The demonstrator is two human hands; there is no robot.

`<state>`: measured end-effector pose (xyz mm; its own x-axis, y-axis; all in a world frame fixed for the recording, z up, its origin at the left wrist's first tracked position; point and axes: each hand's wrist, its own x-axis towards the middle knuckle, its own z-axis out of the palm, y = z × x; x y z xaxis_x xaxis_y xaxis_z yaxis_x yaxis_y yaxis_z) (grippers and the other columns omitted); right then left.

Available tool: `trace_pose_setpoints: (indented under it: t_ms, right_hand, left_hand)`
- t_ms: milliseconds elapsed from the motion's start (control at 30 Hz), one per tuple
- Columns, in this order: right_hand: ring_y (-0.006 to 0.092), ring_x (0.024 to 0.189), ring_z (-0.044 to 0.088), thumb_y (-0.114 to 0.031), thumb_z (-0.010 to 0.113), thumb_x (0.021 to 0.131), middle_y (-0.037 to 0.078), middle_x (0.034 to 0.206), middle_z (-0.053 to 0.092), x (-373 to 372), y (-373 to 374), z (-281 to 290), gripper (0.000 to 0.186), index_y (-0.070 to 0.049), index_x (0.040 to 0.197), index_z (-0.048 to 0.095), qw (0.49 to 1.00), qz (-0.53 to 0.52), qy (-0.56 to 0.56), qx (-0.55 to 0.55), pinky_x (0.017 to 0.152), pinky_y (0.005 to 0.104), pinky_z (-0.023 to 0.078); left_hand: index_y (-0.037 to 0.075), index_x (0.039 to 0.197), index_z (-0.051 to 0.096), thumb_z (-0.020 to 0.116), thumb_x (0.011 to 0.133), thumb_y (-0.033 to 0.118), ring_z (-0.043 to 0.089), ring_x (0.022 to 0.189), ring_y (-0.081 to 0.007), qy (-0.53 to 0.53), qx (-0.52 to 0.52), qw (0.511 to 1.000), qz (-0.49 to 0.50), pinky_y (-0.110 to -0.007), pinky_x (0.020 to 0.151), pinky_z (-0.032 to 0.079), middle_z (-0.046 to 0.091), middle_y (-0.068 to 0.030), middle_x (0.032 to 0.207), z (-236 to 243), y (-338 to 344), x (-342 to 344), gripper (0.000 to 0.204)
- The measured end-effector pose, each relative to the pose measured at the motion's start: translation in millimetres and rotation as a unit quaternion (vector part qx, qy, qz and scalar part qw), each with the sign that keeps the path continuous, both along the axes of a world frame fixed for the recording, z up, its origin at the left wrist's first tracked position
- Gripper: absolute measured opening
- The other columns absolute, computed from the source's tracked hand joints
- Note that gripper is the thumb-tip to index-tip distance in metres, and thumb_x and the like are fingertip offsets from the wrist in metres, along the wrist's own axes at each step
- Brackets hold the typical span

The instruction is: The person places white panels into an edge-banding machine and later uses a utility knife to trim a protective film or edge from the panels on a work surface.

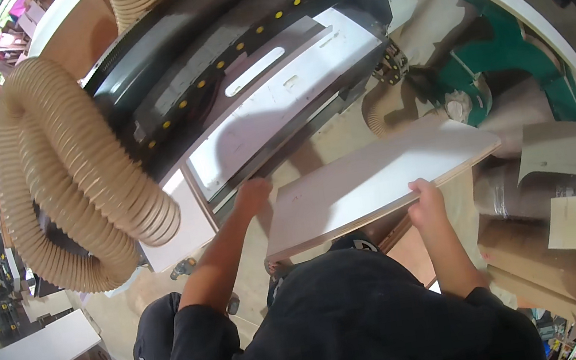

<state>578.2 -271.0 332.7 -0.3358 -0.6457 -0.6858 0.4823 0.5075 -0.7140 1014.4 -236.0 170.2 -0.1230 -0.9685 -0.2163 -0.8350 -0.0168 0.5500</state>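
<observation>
A long white board with a bare wood edge lies slantwise in front of me, its right end cut at an angle. My right hand grips its near edge, thumb on top and fingers underneath. At the board's far left corner is my left hand, closed; its fingertips are partly hidden, and it appears to hold that corner. Beyond the board stands a dark machine with a row of yellow dots. White panels lie along its near side.
A coiled tan hose hangs at the left, over a white panel. A person in a dark cap is close to my left arm. A power drill lies nearby. Green machinery and cardboard are at the right.
</observation>
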Motion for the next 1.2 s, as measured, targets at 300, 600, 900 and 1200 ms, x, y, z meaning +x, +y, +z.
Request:
trace_pose_setpoints:
  t_ms: [300,600,900,1200]
  right_hand:
    - [0.0228,0.090,0.058,0.007,0.066,0.077,0.009,0.094,0.057,-69,-48,-31,0.019,-0.001,0.090,0.054,0.999,-0.035,-0.010,0.003,0.082,0.0399,0.050]
    - [0.0265,0.096,0.059,0.006,0.059,0.081,0.010,0.099,0.052,-112,-40,-39,0.022,-0.001,0.100,0.050,0.997,-0.072,0.004,0.036,0.081,0.0447,0.054]
    - [0.0218,0.083,0.059,0.008,0.060,0.077,0.006,0.091,0.054,-132,-37,-60,0.019,-0.006,0.088,0.053,0.989,-0.128,-0.011,0.069,0.076,0.0448,0.058]
    - [0.0207,0.086,0.059,0.007,0.059,0.076,0.005,0.089,0.055,-134,-35,-34,0.017,-0.006,0.085,0.053,0.990,-0.132,-0.040,0.041,0.085,0.0380,0.054]
  left_hand:
    - [0.011,0.124,0.066,0.057,0.096,0.027,0.065,0.111,-0.0375,-0.121,-0.086,0.985,0.087,-0.049,0.096,0.053,0.069,-0.0185,0.118,-21,-199,-78,0.033]
    - [0.023,0.141,0.058,0.058,0.096,0.030,0.054,0.127,-0.0352,-0.181,0.056,0.980,0.058,-0.048,0.104,0.049,0.055,-0.0130,0.136,-31,-295,-117,0.045]
    - [0.020,0.127,0.069,0.060,0.095,0.030,0.057,0.121,-0.0371,-0.150,0.023,0.987,0.056,-0.048,0.102,0.050,0.059,-0.0145,0.128,-49,-301,-103,0.035]
    - [-0.007,0.128,0.057,0.061,0.094,0.056,0.064,0.111,-0.0366,0.029,0.376,0.889,0.262,-0.052,0.093,0.054,0.060,-0.0275,0.128,-56,-143,-110,0.072]
